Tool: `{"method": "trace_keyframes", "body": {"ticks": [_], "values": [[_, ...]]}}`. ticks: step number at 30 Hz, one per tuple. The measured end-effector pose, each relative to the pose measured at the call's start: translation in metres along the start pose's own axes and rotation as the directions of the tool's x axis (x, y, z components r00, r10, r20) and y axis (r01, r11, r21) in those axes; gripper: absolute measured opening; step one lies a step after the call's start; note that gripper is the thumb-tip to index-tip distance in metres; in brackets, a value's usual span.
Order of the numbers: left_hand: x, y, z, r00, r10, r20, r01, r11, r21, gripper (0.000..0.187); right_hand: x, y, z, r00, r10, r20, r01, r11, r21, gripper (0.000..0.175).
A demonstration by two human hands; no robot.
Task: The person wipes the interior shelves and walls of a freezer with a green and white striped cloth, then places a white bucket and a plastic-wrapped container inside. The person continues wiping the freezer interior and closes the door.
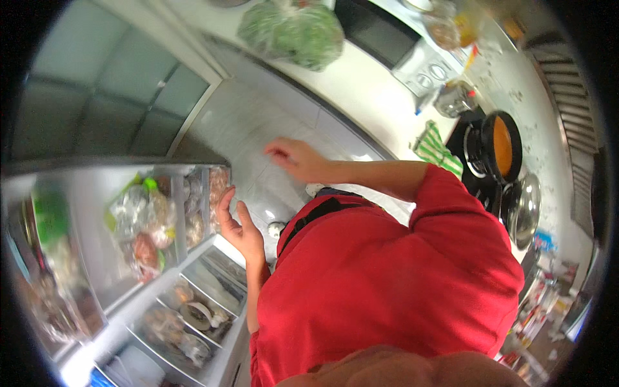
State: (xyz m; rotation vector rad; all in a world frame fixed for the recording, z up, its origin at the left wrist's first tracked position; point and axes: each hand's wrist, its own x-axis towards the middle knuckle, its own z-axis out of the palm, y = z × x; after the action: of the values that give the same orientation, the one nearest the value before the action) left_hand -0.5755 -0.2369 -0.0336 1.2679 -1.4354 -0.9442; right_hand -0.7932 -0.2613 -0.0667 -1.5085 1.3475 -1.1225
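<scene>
My left hand is empty, palm turned up and fingers apart, beside the shelves of an open refrigerator. Over the grey floor, my right hand hangs with loosely bent fingers and nothing seen in it; it is slightly blurred. Nearest my left hand is a compartment of pinkish packed food. Knotted clear plastic bags of food fill the shelf farther left. Below them, the open refrigerator door's bins hold bagged items and a round roll-like object.
A counter bears a large bag of leafy greens, a white toaster oven or microwave and a green-striped cloth. A black pan with orange contents and a metal lid or bowl are by the cooktop. A glass-paned door stands upper left.
</scene>
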Motion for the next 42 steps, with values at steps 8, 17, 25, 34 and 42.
{"method": "trace_keyframes", "body": {"ticks": [8, 17, 25, 34, 42], "values": [[0.046, 0.051, 0.125, 0.824, 0.241, 0.512, -0.308, 0.950, 0.048, 0.030, -0.168, 0.112, -0.200, 0.726, 0.194, -0.659, -0.676, 0.371, -0.636, 0.052], [0.020, 0.066, 0.175, 0.744, 0.314, 0.589, -0.333, 0.940, -0.080, 0.028, -0.243, 0.149, -0.239, 0.619, 0.554, -0.557, -0.782, 0.367, -0.504, 0.050], [-0.003, 0.020, 0.067, 0.959, -0.002, 0.282, -0.087, 0.949, 0.303, 0.076, -0.040, 0.051, -0.084, 0.900, 0.257, 0.352, -0.433, 0.438, 0.788, 0.041], [-0.111, -0.008, -0.124, 0.819, -0.461, -0.342, 0.361, 0.877, -0.317, 0.025, 0.025, -0.051, 0.192, 0.701, -0.044, 0.712, -0.366, 0.834, 0.412, 0.044], [-0.209, -0.002, -0.282, 0.414, -0.269, -0.869, 0.156, 0.962, -0.223, 0.008, -0.061, -0.139, 0.387, -0.148, -0.087, 0.985, -0.746, 0.664, -0.053, 0.041]]}}
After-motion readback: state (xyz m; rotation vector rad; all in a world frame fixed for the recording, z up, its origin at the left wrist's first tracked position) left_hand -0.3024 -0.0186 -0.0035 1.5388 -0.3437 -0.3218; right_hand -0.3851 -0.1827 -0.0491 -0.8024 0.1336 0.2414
